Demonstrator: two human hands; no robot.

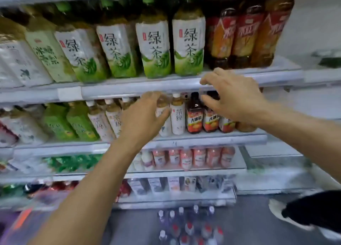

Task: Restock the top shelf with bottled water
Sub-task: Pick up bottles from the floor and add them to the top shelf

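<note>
Right now both hands are up at the shelves and the water (188, 226) is down on the floor (258, 226), so the key relation is vertical: the bottles lie well below and slightly toward the person from both hands. Left hand (145, 115) reaches in front of the white-label bottles (177, 113) on the second visible shelf, fingers spread and loose, holding nothing that shows; whether it touches a bottle is blurred. Right hand (232, 98) hovers at the rail (129, 89) above the dark bottles (194, 113), fingers curved but parted, grip released, nothing in it. The water stands upright in a cluster, caps up, long axes vertical, some caps white, some red, below the bottom shelf edge and roughly between the two forearms. Neither hand is clearly nearer; judging by position the left forearm passes a bit closer overhead, but the cluster sits about on the midline. The green tea (153, 47) row is the highest full shelf in view; a shelf edge above it is cropped, so the top shelf cannot be checked. Next move would likely need both hands dropping straight down, then a side grip round an upright bottle. A shoe (278, 211) stands right of the cluster, near but apart.
</note>
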